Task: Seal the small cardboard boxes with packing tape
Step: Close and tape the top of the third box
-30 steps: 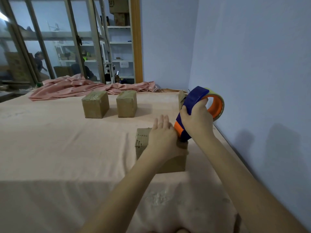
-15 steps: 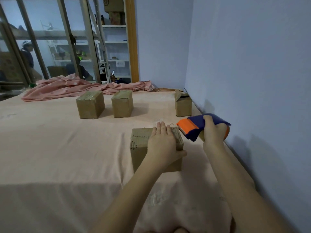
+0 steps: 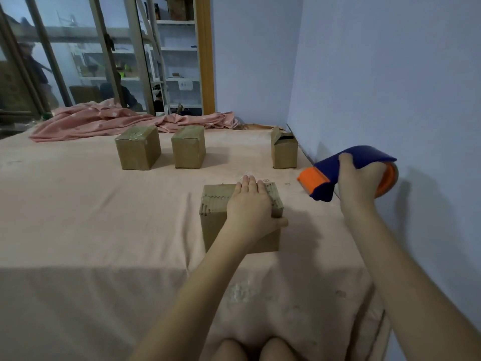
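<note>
1 tape dispenser (image 3: 338,175) | R hand (image 3: 360,178) fingers wrapped round it, nose pts left | L hand (image 3: 250,204) flat on box (image 3: 216,217)

Dim, soft light; wide-angle edges bend noticeably.

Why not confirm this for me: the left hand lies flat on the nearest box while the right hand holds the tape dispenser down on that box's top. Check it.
Not quite. The head view shows the tape dispenser held clear of the nearest box, off to its right near the wall. The rest stands: left hand flat on top, right hand holding the dispenser.
</note>
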`<state>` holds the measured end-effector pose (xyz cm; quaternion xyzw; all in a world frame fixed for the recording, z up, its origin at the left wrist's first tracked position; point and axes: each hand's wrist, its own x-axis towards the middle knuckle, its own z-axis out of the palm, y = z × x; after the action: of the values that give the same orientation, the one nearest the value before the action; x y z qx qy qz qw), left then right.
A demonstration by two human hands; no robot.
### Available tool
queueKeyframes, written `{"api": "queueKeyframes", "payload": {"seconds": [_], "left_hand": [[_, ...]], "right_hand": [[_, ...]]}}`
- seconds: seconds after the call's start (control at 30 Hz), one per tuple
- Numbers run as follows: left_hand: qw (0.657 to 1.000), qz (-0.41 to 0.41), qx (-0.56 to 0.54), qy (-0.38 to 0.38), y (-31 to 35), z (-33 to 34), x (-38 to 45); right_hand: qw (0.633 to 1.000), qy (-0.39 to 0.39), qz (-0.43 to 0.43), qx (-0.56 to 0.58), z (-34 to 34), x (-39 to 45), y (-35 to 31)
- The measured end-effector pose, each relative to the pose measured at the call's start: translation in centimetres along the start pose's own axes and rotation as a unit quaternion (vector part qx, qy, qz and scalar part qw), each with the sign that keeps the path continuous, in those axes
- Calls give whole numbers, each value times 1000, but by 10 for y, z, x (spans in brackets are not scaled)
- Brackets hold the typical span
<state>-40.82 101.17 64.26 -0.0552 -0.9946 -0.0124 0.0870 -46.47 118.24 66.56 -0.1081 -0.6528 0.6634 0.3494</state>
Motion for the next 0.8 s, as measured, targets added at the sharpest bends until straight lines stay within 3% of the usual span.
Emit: {"api": "queueKeyframes", "payload": {"seconds": [0.37,0.53,0.8], "left_hand": [[998,6,-15,61,1,9,-11],[998,4,-11,65,1,11,-12],[997,6,-22,79,1,12,-12]], "right_hand": [[976,-50,-108,-182,24,-39,20],[931,-66,-215,-287,41,-39,9],[889,-89,-248,-374,44,-36,14]]}}
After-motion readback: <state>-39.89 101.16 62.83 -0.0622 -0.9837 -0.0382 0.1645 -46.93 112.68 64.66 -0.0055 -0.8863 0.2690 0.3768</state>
